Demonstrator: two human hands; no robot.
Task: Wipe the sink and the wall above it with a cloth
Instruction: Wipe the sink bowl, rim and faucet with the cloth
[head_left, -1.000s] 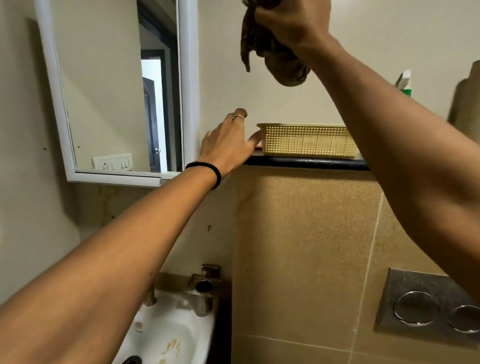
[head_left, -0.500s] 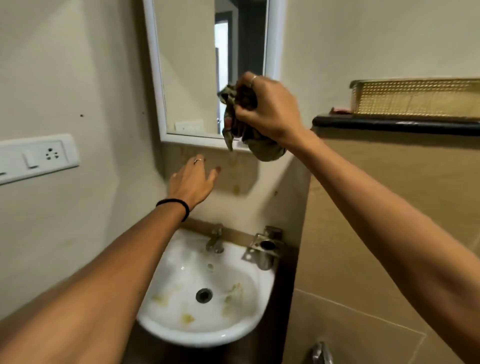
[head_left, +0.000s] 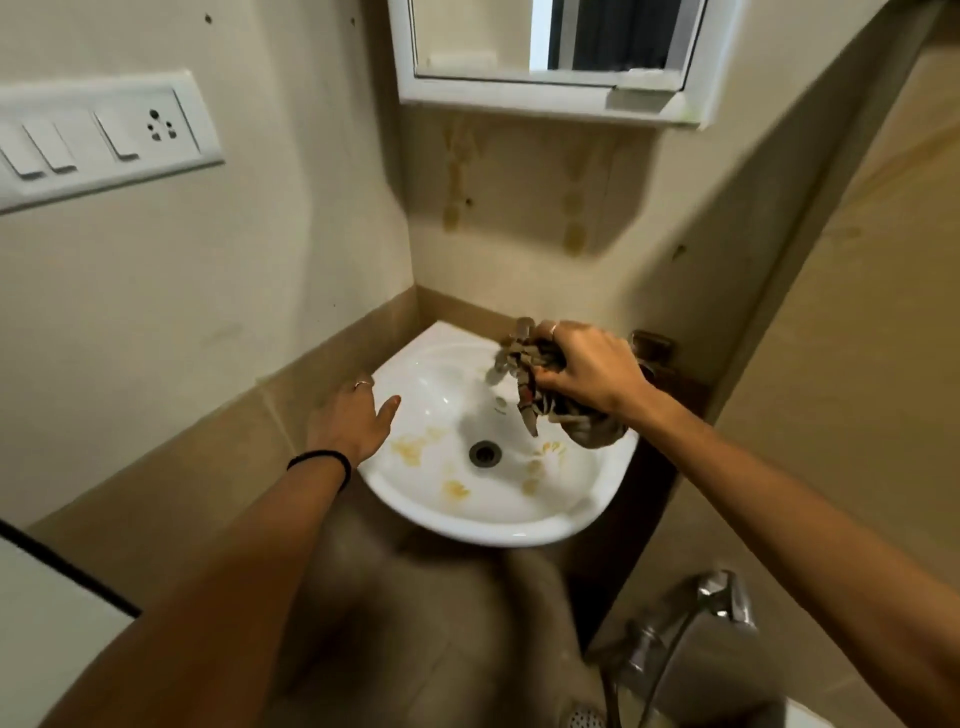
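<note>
the right hand (head_left: 592, 371) has come down a long way. one second ago it was high up near the shelf, half a second ago it was in front of the mirror (head_left: 550, 78), and now it is low over the sink (head_left: 493, 525). it is closed tight around the cloth (head_left: 535, 384), which is bunched into a ball, with loose ends hanging from the fist toward the bowl. the cloth hangs over the back right part of the bowl, where the tap should be; the tap itself is hidden behind the hand and cloth, so i cannot tell if they touch it.

the left hand (head_left: 353, 421) has also dropped. before, it was by the basket on the shelf, then in the air below the mirror; now it is at the left rim of the sink, fingers loosely spread and holding nothing. it seems to rest on the rim or just above it, i cannot say which.

the view has tilted down too, so the whole bowl is now seen. it has yellow stains around the drain (head_left: 484, 452). the wall (head_left: 519, 208) under the mirror shows yellow streaks that run down.

in my judgement this means the work moves from the upper part to the sink. the cloth is not yet flat on any surface, so the wiping of the bowl has not begun. the next move probably needs the cloth pressed on the stains, maybe wet first, with the left hand steady on the rim. the streaks on the wall are still there, so that part also looks not finished.
</note>
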